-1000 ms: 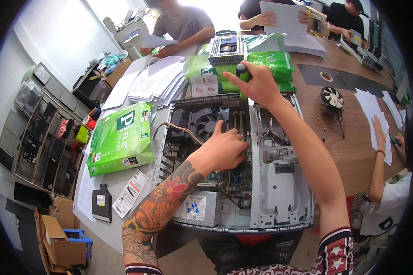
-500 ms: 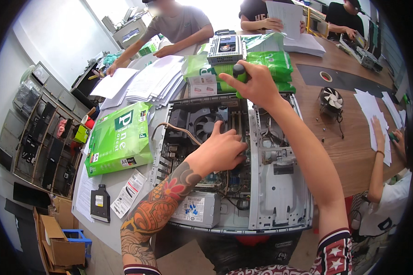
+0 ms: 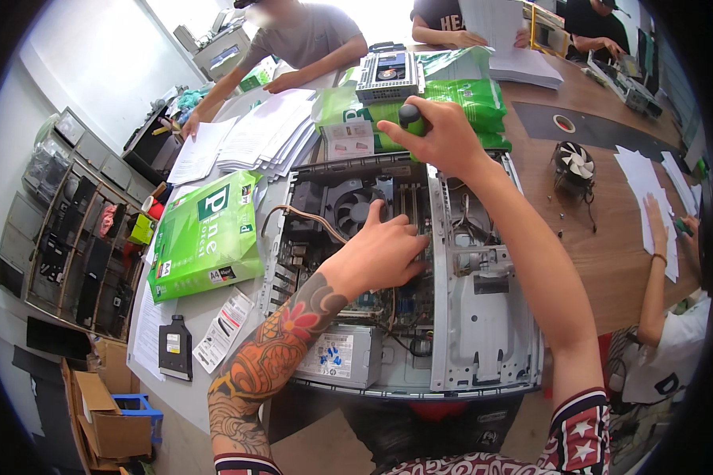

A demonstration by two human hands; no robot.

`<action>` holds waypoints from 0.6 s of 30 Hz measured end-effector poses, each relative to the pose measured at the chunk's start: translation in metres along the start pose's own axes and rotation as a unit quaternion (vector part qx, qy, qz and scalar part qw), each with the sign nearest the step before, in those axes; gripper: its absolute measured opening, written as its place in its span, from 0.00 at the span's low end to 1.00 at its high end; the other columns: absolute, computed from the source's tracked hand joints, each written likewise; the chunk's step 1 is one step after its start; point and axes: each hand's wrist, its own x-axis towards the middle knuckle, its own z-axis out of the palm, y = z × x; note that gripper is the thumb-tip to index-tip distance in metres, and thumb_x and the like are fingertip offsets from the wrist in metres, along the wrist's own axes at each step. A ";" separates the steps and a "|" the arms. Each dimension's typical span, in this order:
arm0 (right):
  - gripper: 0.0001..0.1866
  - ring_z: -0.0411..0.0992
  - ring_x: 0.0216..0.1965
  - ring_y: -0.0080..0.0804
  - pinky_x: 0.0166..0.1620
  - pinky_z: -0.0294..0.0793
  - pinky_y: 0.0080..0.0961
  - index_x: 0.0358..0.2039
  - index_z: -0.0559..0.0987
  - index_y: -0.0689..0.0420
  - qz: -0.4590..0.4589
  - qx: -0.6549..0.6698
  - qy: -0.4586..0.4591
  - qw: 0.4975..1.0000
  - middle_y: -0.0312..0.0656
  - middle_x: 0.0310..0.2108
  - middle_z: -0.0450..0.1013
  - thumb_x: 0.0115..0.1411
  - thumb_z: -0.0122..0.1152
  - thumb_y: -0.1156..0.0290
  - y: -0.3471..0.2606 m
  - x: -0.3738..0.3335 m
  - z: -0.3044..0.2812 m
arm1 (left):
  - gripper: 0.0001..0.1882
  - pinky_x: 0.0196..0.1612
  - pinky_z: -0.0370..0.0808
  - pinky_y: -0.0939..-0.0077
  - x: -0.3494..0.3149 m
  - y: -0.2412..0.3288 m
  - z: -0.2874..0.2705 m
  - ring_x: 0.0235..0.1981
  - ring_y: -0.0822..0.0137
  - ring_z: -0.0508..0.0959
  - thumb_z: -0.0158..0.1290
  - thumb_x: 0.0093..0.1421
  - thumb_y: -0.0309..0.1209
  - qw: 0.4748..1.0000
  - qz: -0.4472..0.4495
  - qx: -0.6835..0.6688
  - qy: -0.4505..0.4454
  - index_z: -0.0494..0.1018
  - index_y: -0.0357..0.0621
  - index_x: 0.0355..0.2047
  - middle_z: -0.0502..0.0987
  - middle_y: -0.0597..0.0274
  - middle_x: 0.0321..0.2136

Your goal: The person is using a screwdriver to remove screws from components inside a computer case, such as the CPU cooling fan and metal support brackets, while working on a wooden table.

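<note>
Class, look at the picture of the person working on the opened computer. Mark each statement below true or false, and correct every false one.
1. The left hand rests inside the opened grey metal computer case. True.
2. The right hand grips a red hammer. False: it holds a black-and-green screwdriver handle.
3. A green wrapped ream of paper lies on the table left of the case. True.
4. A loose round black cooling fan with white blades sits inside the case. False: it lies on the brown wooden table, right of the case.
5. The case's side panel is shut. False: the case is open, its black internal fan visible.
</note>
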 end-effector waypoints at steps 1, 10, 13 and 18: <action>0.26 0.75 0.23 0.50 0.31 0.75 0.36 0.26 0.78 0.63 -0.030 -0.017 0.014 0.999 0.51 0.20 0.75 0.56 0.69 0.48 0.002 -0.001 0.002 | 0.13 0.62 0.57 0.31 0.000 0.001 0.000 0.46 0.60 0.76 0.56 0.60 0.39 1.000 -0.003 -0.004 0.006 0.78 0.43 0.38 0.77 0.62 0.31; 0.25 0.77 0.25 0.52 0.33 0.76 0.40 0.27 0.79 0.62 -0.070 -0.045 -0.017 0.996 0.52 0.21 0.76 0.57 0.66 0.48 0.008 -0.003 0.009 | 0.12 0.61 0.57 0.31 0.002 0.003 -0.002 0.45 0.60 0.75 0.56 0.60 0.38 0.999 0.008 0.021 -0.026 0.80 0.43 0.30 0.77 0.63 0.29; 0.25 0.77 0.25 0.52 0.33 0.76 0.40 0.26 0.78 0.62 -0.068 -0.044 -0.019 0.997 0.52 0.20 0.76 0.57 0.65 0.48 0.008 -0.004 0.010 | 0.11 0.62 0.57 0.31 0.002 0.001 0.001 0.46 0.60 0.76 0.57 0.59 0.37 1.000 0.006 0.015 -0.006 0.80 0.43 0.32 0.77 0.63 0.30; 0.25 0.77 0.25 0.52 0.32 0.76 0.40 0.25 0.78 0.62 -0.061 -0.053 -0.021 0.997 0.51 0.20 0.76 0.57 0.65 0.48 0.008 -0.003 0.008 | 0.10 0.62 0.57 0.32 -0.001 -0.002 -0.001 0.47 0.60 0.76 0.59 0.56 0.35 1.000 0.010 -0.026 0.008 0.79 0.44 0.35 0.78 0.62 0.32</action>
